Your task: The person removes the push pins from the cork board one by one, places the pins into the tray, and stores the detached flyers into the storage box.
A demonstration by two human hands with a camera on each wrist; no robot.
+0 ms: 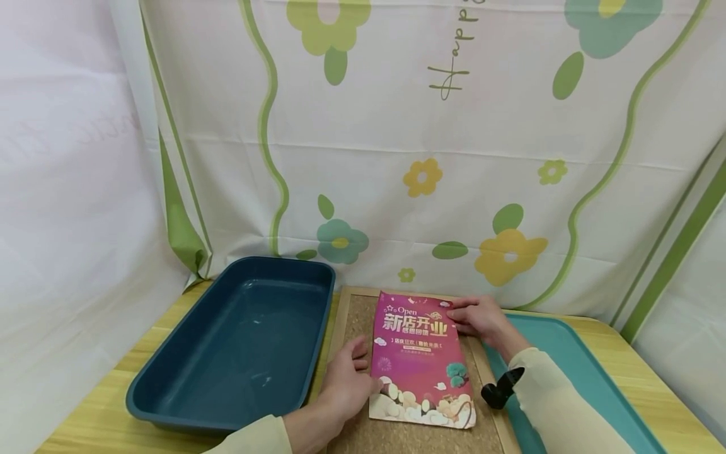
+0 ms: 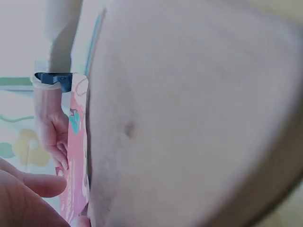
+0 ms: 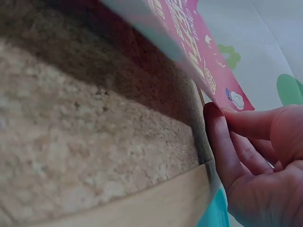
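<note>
A pink printed flyer (image 1: 422, 366) with gold lettering and food pictures lies over a framed cork board (image 1: 353, 315). My right hand (image 1: 482, 318) pinches its upper right edge between thumb and forefinger. In the right wrist view, that hand (image 3: 260, 151) holds the flyer (image 3: 189, 47) raised off the cork board (image 3: 94, 132), a shadow beneath it. At the flyer's lower left edge is my left hand (image 1: 346, 381), fingers loosely bent and thumb at the paper. The left wrist view shows part of this hand (image 2: 28, 198) beside the flyer (image 2: 78, 142).
A deep dark blue tray (image 1: 238, 340) stands on the wooden table (image 1: 96, 403) to the left. A flat teal tray (image 1: 578, 359) lies to the right, under the right forearm. Behind hangs a white curtain (image 1: 386, 126) with flower prints.
</note>
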